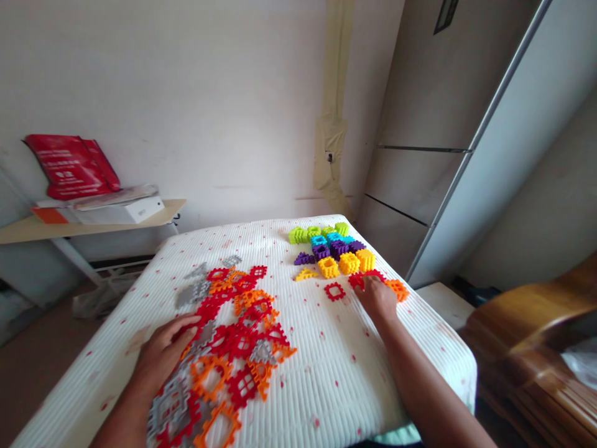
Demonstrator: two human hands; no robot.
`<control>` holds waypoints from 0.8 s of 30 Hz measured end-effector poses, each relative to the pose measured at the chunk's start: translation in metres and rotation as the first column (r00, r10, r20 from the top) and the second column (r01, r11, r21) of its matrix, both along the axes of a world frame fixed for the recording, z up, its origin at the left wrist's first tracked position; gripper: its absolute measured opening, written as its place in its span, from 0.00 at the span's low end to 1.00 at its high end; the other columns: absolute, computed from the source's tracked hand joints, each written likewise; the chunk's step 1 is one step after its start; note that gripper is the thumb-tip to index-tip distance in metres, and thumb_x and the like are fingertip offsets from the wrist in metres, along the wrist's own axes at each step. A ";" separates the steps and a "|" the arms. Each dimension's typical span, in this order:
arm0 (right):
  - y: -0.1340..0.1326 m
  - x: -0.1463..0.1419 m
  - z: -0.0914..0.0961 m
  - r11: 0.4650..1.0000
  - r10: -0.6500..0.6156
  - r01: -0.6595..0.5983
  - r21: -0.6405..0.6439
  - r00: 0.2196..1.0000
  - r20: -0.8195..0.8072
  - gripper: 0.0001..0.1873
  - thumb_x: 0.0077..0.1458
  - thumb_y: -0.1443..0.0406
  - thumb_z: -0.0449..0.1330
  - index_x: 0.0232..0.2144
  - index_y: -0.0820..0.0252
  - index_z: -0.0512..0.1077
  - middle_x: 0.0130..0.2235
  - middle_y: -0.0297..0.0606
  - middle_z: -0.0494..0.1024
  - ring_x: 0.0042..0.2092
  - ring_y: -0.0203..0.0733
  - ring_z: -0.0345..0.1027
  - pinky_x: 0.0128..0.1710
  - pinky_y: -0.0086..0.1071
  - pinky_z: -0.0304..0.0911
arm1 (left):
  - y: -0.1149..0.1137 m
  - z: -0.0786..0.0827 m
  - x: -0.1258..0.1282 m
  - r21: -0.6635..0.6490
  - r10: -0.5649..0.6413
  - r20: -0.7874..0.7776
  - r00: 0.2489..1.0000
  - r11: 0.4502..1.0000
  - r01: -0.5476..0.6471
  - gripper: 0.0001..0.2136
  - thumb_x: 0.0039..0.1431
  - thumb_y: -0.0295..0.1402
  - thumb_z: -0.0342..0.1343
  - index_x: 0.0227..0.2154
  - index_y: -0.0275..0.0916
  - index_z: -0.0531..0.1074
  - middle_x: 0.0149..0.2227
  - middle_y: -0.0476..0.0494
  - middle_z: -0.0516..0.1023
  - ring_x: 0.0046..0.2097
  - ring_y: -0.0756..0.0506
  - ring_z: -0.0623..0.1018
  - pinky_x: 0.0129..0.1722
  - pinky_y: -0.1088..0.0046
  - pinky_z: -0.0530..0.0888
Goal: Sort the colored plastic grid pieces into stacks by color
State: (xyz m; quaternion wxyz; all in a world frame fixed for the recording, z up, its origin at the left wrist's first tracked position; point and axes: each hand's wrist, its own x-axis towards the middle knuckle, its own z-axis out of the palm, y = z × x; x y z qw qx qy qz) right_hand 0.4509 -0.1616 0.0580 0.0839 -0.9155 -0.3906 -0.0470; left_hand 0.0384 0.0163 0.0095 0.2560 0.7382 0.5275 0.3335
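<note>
Flat plastic interlocking tiles with notched edges lie on the quilted tablecloth. At the left side of a loose pile of red, orange and grey tiles [242, 342] is my left hand [163, 348]. Its fingers reach out over the pile's edge, thumb and forefinger apart, with red showing between them. Farther off on the right, my right hand [379, 297] bends its fingers down onto a red tile [356, 280] among red ones, its fingertips partly hidden. A red square frame tile [334, 291] lies alone just left of it, and orange tiles [398, 290] sit to its right.
Sorted stacks stand behind my right hand: yellow [329, 267], purple [339, 249], blue [319, 241] and green [298, 234]. A side table [172, 211] at the left holds boxes and a red bag [69, 167]. A refrigerator [420, 124] and wooden furniture [536, 330] are on the right.
</note>
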 end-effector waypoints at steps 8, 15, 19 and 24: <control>0.004 0.002 -0.001 1.000 0.008 -0.008 -0.007 1.000 -0.012 0.13 0.55 0.62 0.51 0.33 0.63 0.72 0.37 0.46 0.75 0.37 0.46 0.72 0.30 0.30 0.61 | 0.003 -0.006 -0.004 -0.042 -0.019 0.006 1.000 0.999 0.019 0.20 0.43 0.48 0.52 0.35 0.42 0.76 0.46 0.42 0.77 0.48 0.39 0.75 0.51 0.64 0.68; 0.007 0.001 -0.003 0.999 0.009 -0.009 -0.050 1.000 -0.004 0.14 0.54 0.62 0.50 0.36 0.63 0.73 0.39 0.46 0.75 0.38 0.46 0.72 0.31 0.31 0.62 | 0.000 -0.006 -0.003 -0.011 -0.021 0.025 0.999 1.000 0.021 0.19 0.45 0.48 0.52 0.35 0.42 0.76 0.45 0.43 0.77 0.47 0.41 0.74 0.51 0.66 0.68; 0.008 0.002 -0.006 0.999 0.004 -0.005 -0.051 1.000 -0.011 0.15 0.54 0.63 0.50 0.35 0.63 0.73 0.38 0.47 0.74 0.38 0.47 0.72 0.30 0.32 0.62 | -0.002 -0.004 -0.002 -0.023 -0.003 0.015 1.000 1.000 0.004 0.19 0.45 0.47 0.52 0.35 0.42 0.76 0.44 0.44 0.77 0.48 0.41 0.75 0.50 0.67 0.69; 0.008 0.002 -0.007 0.998 0.008 -0.009 -0.066 1.000 -0.013 0.15 0.55 0.61 0.49 0.36 0.63 0.73 0.40 0.47 0.74 0.37 0.46 0.72 0.28 0.32 0.60 | -0.002 -0.004 -0.002 -0.017 -0.018 0.006 1.000 1.000 0.018 0.19 0.46 0.46 0.51 0.36 0.41 0.76 0.46 0.43 0.76 0.48 0.41 0.74 0.51 0.67 0.68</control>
